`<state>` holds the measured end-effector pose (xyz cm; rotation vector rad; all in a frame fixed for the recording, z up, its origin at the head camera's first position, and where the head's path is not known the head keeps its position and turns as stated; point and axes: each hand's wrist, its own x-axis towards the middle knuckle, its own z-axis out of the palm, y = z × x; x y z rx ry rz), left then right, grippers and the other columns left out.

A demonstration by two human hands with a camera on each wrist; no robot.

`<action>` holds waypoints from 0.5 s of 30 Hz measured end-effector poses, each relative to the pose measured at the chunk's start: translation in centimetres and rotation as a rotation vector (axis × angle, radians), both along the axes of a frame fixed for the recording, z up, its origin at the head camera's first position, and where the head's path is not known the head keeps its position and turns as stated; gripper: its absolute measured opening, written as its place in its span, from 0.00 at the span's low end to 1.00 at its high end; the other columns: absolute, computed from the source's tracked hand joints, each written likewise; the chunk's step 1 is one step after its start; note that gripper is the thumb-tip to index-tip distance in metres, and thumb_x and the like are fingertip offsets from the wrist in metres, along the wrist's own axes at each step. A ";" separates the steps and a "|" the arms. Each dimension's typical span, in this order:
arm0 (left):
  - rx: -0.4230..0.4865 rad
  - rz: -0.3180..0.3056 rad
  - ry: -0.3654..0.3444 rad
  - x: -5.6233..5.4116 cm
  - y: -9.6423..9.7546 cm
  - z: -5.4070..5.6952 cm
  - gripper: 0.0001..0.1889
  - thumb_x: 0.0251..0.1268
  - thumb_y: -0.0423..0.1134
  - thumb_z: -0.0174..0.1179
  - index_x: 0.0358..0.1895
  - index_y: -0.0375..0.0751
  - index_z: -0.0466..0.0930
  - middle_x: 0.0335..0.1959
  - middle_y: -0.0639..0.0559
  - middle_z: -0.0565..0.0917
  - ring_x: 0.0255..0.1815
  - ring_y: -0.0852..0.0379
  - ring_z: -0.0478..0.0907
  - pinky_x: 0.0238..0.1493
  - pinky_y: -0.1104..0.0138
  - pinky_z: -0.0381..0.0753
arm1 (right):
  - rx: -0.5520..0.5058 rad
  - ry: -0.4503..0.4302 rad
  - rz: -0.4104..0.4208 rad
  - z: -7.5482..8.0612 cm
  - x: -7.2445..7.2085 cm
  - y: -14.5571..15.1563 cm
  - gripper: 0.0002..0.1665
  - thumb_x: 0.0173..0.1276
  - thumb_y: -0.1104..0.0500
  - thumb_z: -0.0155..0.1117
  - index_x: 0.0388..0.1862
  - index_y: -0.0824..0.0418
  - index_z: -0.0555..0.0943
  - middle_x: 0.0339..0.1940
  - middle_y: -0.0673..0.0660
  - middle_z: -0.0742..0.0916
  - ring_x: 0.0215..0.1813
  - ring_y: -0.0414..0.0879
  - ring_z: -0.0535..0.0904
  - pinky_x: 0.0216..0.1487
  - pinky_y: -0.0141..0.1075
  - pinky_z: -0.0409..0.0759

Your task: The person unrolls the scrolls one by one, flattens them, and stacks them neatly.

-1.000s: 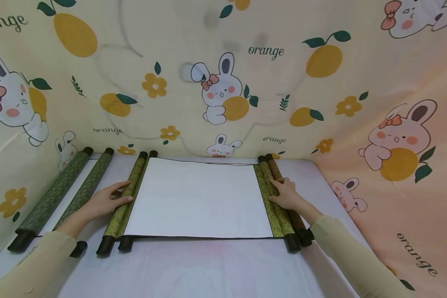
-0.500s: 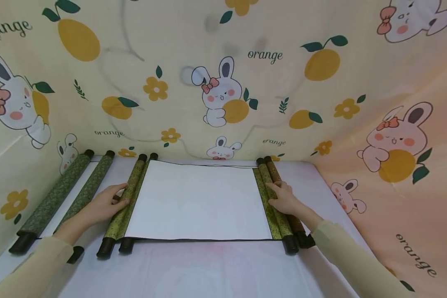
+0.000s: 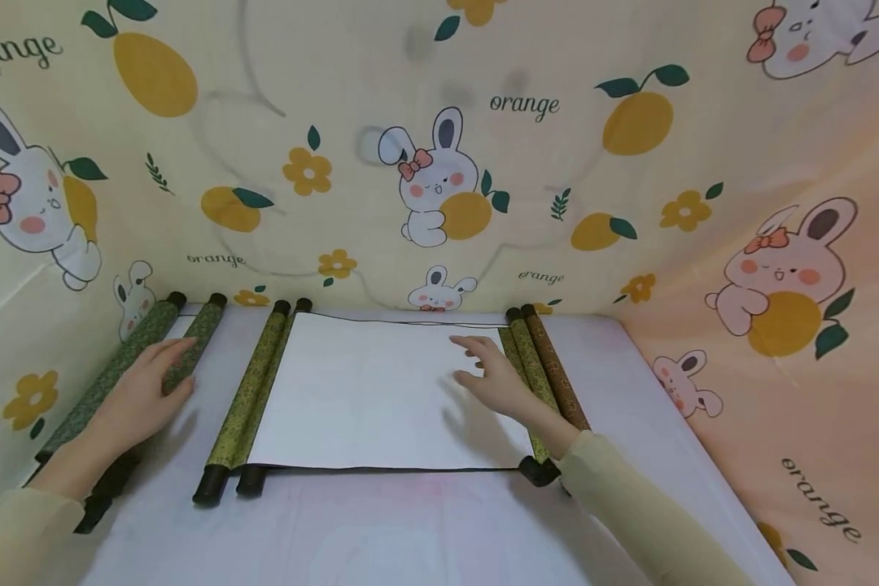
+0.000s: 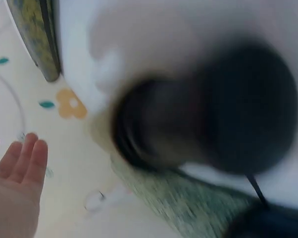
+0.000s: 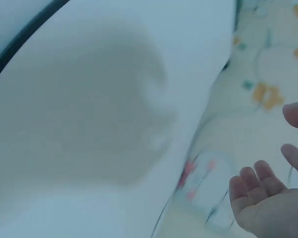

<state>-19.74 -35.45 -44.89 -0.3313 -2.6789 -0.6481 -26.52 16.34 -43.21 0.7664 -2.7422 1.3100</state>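
A hanging scroll with yellow-green borders lies partly unrolled, its white sheet [image 3: 381,399] between a left roll [image 3: 245,391] and a right roll [image 3: 533,366]. My right hand [image 3: 501,378] hovers over the sheet's right part, fingers loosely bent, casting a shadow. In the right wrist view, the same hand [image 5: 270,201] holds nothing. At the left, my left hand [image 3: 135,399] is over a dark green scroll [image 3: 110,382] and partly hides its right-hand roll [image 3: 203,334]. The left wrist view shows that hand [image 4: 18,191] with fingers extended, beside a blurred black rod end [image 4: 248,109].
A brown patterned roll [image 3: 557,370] lies along the right side of the yellow-green one. Behind the white-covered table [image 3: 381,537] stands a cream cloth wall [image 3: 322,98] printed with rabbits and oranges. A pinkish cloth [image 3: 798,423] closes the right side.
Both hands have let go of the yellow-green rolls. My left hand has moved left over the dark green scroll; my right hand has moved left and up over the white sheet.
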 end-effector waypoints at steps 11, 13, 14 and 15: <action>-0.060 0.147 -0.102 0.7 -6.2 -0.6 0.35 0.73 0.33 0.58 0.76 0.20 0.56 0.72 0.16 0.57 0.66 0.13 0.58 0.61 0.25 0.60 | -0.183 -0.067 0.154 0.0 1.6 -13.1 0.34 0.72 0.66 0.65 0.76 0.57 0.73 0.71 0.59 0.77 0.66 0.58 0.78 0.64 0.50 0.77; -0.076 0.164 -0.142 0.7 -6.9 -0.9 0.35 0.74 0.35 0.59 0.75 0.19 0.56 0.72 0.14 0.56 0.66 0.12 0.57 0.61 0.24 0.59 | -0.187 -0.091 0.188 -0.2 2.0 -15.4 0.34 0.73 0.65 0.65 0.76 0.56 0.73 0.71 0.58 0.77 0.66 0.56 0.78 0.63 0.44 0.79; -0.085 0.171 -0.168 0.7 -7.2 -1.1 0.36 0.75 0.36 0.58 0.75 0.18 0.55 0.71 0.12 0.55 0.65 0.12 0.57 0.60 0.24 0.59 | -0.189 -0.103 0.205 -0.2 2.2 -16.5 0.34 0.73 0.65 0.65 0.77 0.56 0.73 0.72 0.57 0.77 0.66 0.55 0.78 0.62 0.41 0.79; -0.096 0.179 -0.197 0.7 -7.5 -1.2 0.36 0.75 0.38 0.58 0.75 0.16 0.54 0.69 0.11 0.55 0.64 0.11 0.57 0.60 0.23 0.60 | -0.192 -0.121 0.221 -0.4 2.3 -17.6 0.34 0.73 0.65 0.65 0.77 0.55 0.73 0.72 0.57 0.77 0.65 0.54 0.79 0.62 0.38 0.79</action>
